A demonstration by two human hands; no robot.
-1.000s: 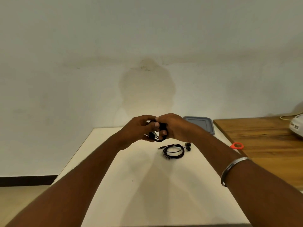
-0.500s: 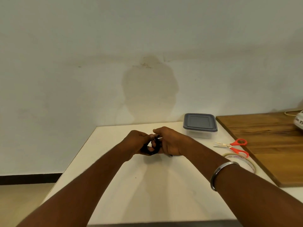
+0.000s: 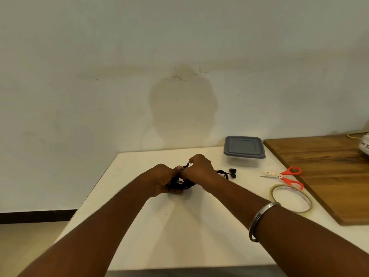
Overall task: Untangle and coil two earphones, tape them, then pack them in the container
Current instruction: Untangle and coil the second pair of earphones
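Note:
Both hands meet low over the middle of the white table [image 3: 179,236]. My left hand [image 3: 162,179] grips a black coiled earphone [image 3: 182,184] from the left. My right hand [image 3: 199,169] pinches the same cable from the right, a short black end sticking up between thumb and finger. The second black earphone [image 3: 229,173] lies on the table just right of my right hand, partly hidden behind it. The clear container [image 3: 244,151] with its grey lid on stands at the back right.
Orange-handled scissors [image 3: 285,175] lie to the right, and a roll of clear tape [image 3: 290,197] rests in front of them. A wooden board [image 3: 329,172] covers the far right. A white appliance [image 3: 364,144] sits at its back edge.
My view has tilted down, so scissors, tape and the whole container came into sight. My hands sank toward the table with the coil; the second earphone now lies behind my right hand.

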